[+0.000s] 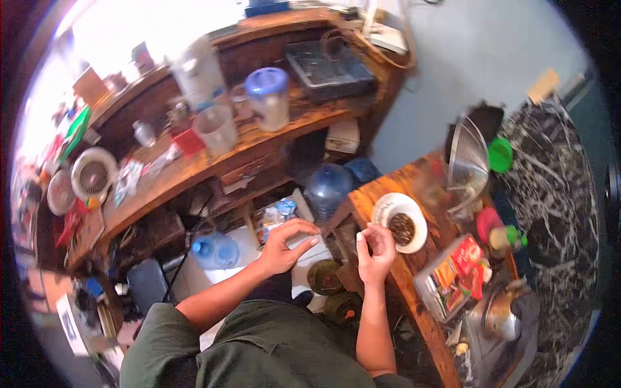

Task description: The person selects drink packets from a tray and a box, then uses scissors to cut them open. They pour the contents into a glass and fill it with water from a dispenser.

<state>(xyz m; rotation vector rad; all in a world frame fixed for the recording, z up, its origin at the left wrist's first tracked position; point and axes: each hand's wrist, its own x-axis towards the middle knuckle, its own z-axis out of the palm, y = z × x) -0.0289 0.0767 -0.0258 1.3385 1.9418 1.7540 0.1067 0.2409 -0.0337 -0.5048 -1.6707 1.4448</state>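
Note:
My left hand hovers in front of my body, its fingers stretched forward and the thumb held apart from them. Nothing shows in its grasp. Beside the wooden table's near edge is my right hand, with loosely curled fingers and the thumb raised a little away from them; it looks bare of any object. Its fingertips overlap the rim of a white bowl in this view. Small dark brown beans lie in the bowl, which stands on the wooden table.
A plastic box with red and orange packets, a metal kettle and a strainer are on the right. Across the left runs a wooden counter with a blue-lidded jug. A blue water bottle lies on the floor.

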